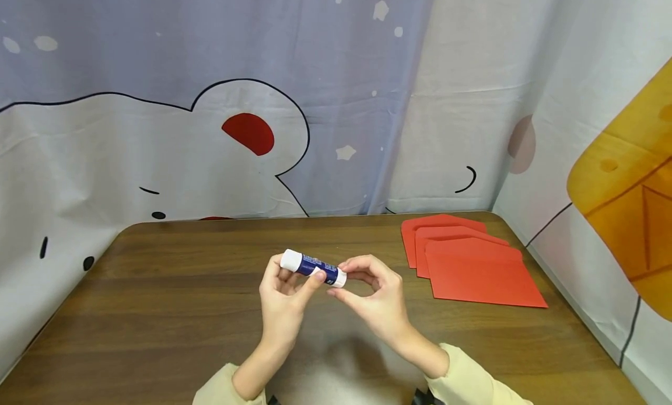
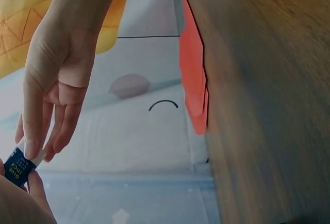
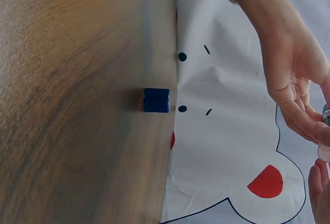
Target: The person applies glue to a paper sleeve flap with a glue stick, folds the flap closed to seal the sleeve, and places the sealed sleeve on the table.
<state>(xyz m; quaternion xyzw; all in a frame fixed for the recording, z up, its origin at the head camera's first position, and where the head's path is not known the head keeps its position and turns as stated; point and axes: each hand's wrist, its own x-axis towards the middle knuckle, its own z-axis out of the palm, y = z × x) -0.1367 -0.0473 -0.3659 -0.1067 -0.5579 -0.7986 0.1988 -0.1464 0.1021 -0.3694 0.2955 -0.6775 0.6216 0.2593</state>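
Observation:
A glue stick [image 1: 317,269] with a blue label and white ends is held tilted above the table. My left hand [image 1: 284,306] grips its barrel, the thumb lying across the label. At the lower white end, the thumb and fingers of my right hand [image 1: 379,294] pinch the stick. The words on its label [image 2: 19,167] show in the left wrist view, where the right hand [image 2: 62,74] reaches down to it. A small blue cylinder [image 3: 156,100], like a cap, stands on the table in the right wrist view; the head view does not show it.
Several red envelopes [image 1: 483,271] lie overlapped at the right of the brown wooden table [image 1: 157,311]. Behind the table and along its sides hangs a printed curtain [image 1: 346,101].

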